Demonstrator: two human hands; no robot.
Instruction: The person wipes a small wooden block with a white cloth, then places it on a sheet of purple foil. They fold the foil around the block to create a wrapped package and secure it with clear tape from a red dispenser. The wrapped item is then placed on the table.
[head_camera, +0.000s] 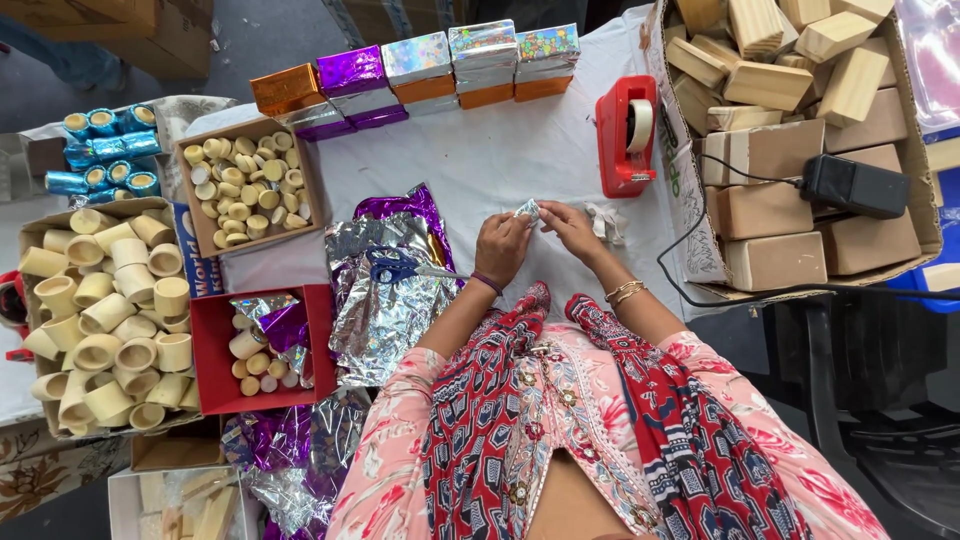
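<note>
— Nearest to us: patterned red scarf (640, 400) over a pink floral garment, both forearms reaching out over the white table cover (500, 160). What do we log for the hands?

— Left hand (503, 246): fingers curled, tips pinched on a small silver foil-wrapped piece (527, 209). Right hand (568, 226): fingers partly bent, tips touching the same piece from the other side. Piece sits between both hands, just above the cover, near the table's middle.

— Items about them?

— Blue-handled scissors (398, 267) on crumpled silver foil sheets (385, 310), just left of the left hand. Red tape dispenser (627, 135) beyond the right hand. Row of foil-wrapped blocks (420, 72) along the far edge. Carton of plain wooden blocks (790, 130) at right, with a black adapter (855, 185) lying on them. Red box (215, 350) with foil scraps and small cups, and cartons of cream-coloured cups (105, 310) at left
</note>
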